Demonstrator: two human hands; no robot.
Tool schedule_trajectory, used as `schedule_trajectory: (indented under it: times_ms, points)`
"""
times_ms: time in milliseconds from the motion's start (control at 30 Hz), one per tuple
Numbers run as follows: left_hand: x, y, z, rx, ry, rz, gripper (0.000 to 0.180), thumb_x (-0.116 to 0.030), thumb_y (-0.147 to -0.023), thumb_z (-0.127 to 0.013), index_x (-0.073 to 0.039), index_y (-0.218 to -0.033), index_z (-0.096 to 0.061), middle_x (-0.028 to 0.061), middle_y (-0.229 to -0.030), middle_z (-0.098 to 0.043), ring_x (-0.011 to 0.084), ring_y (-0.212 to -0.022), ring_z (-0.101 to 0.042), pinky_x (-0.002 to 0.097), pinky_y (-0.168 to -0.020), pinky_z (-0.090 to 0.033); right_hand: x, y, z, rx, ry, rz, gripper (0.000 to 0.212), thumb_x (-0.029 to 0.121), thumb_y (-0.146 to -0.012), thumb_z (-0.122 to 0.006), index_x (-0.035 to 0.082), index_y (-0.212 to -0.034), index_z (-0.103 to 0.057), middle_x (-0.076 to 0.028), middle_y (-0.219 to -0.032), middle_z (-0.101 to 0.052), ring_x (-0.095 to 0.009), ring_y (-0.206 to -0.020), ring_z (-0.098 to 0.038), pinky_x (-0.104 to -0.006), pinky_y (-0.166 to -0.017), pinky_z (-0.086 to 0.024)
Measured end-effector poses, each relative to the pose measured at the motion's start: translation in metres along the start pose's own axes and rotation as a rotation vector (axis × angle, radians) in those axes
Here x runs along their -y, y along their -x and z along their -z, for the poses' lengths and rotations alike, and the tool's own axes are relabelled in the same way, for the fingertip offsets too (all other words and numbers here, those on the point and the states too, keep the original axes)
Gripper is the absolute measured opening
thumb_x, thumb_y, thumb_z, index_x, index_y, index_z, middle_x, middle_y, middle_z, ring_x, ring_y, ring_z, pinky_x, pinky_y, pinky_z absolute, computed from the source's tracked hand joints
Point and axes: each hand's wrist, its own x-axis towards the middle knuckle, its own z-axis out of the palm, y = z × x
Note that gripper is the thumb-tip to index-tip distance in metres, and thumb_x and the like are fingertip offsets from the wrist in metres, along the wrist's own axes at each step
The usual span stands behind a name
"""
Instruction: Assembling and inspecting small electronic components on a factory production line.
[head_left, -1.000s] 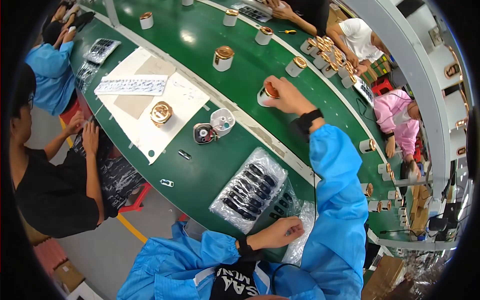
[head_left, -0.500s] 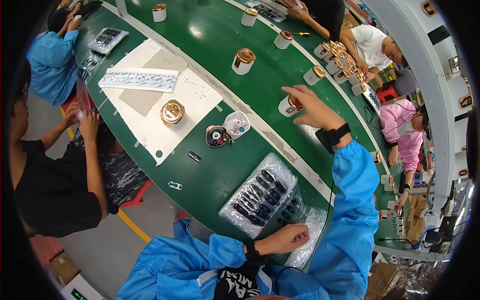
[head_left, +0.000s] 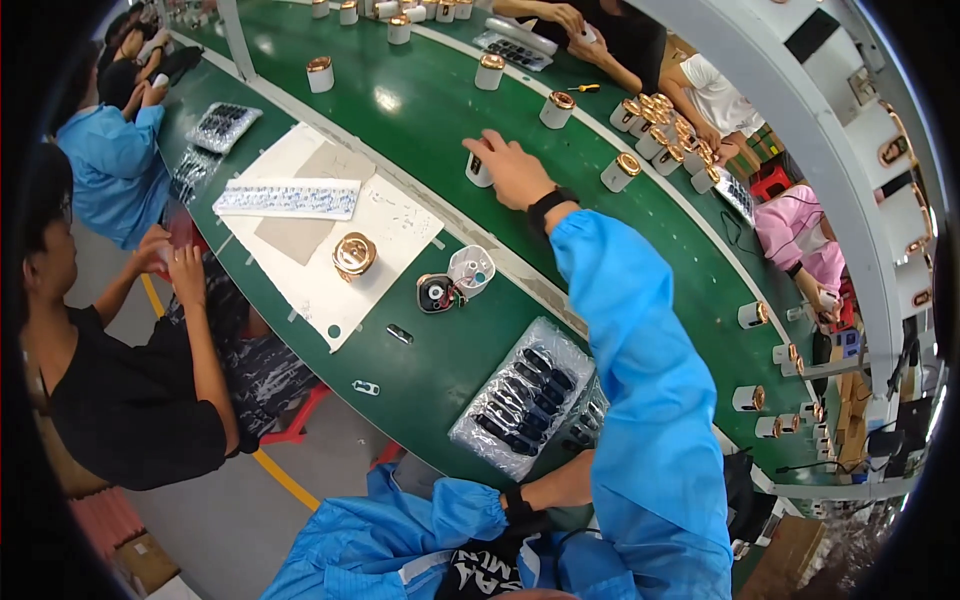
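On green table, at near right, clear plastic bag, with left hand nearby, fingers hidden and state not discernible; at far middle, right hand with fingers parted at top of white cup, grip not discernible.

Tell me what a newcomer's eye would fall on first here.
Probably the bright blue sleeve running up right of centre, with the right hand at a white container on the green surface. Next, perhaps, the shiny copper-coloured piece on the white sheet left of centre. The crowd of copper-topped white containers at the upper right would likely follow.
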Motion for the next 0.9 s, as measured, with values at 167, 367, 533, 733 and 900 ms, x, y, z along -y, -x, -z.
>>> schedule_trajectory:
  times_ms: [167, 367, 533, 733, 900]
  points:
    - [0.024, 0.014, 0.001, 0.192, 0.073, 0.068, 0.045, -0.007, -0.098, -0.069, -0.002, -0.141, -0.059, 0.0141, -0.119, -0.069, 0.0180, -0.103, -0.067, 0.0339, -0.094, -0.054, 0.002, 0.025, 0.044, 0.137, -0.080, -0.093, 0.062, 0.007, -0.078, -0.085, 0.011, -0.134, -0.058, -0.014, -0.134, -0.063, -0.038, -0.114, -0.066, -0.0458, -0.095, -0.056]
    - [0.015, 0.014, 0.001, 0.251, 0.288, 0.376, 0.045, 0.003, -0.096, -0.061, -0.002, -0.141, -0.061, 0.0098, -0.125, -0.070, 0.0147, -0.103, -0.068, 0.0328, -0.095, -0.054, 0.046, 0.175, 0.192, 0.328, -0.579, 0.007, 0.057, 0.016, -0.076, -0.092, 0.007, -0.125, -0.063, -0.010, -0.113, -0.071, -0.024, -0.100, -0.070, -0.0395, -0.087, -0.056]
    - [-0.015, -0.010, 0.020, 0.189, 0.312, 0.371, 0.049, -0.024, -0.107, -0.063, -0.002, -0.149, -0.053, 0.0091, -0.123, -0.071, 0.0163, -0.105, -0.069, 0.0307, -0.096, -0.053, 0.120, 0.321, 0.268, 0.584, -0.890, -0.235, 0.058, 0.016, -0.082, -0.090, 0.006, -0.133, -0.065, -0.010, -0.124, -0.072, -0.022, -0.106, -0.069, -0.0393, -0.092, -0.056]
    - [-0.024, 0.003, 0.028, 0.585, 0.656, 0.713, 0.079, -0.068, -0.111, -0.035, -0.003, -0.152, -0.048, 0.0123, -0.114, -0.071, 0.0189, -0.098, -0.071, 0.0358, -0.092, -0.059, 0.170, 0.408, 0.221, 0.218, -0.770, -0.316, 0.048, 0.015, -0.087, -0.087, 0.004, -0.129, -0.067, -0.010, -0.123, -0.072, -0.025, -0.104, -0.069, -0.0401, -0.091, -0.055]
    - [-0.044, 0.012, 0.034, 0.267, 0.774, 0.740, 0.075, -0.065, -0.112, -0.032, -0.004, -0.154, -0.046, 0.0126, -0.109, -0.070, 0.0217, -0.095, -0.072, 0.0402, -0.094, -0.060, 0.159, 0.463, 0.167, -0.096, -0.729, -1.035, 0.029, 0.012, -0.088, -0.084, 0.002, -0.113, -0.072, -0.010, -0.116, -0.073, -0.030, -0.105, -0.066, -0.0403, -0.093, -0.052]
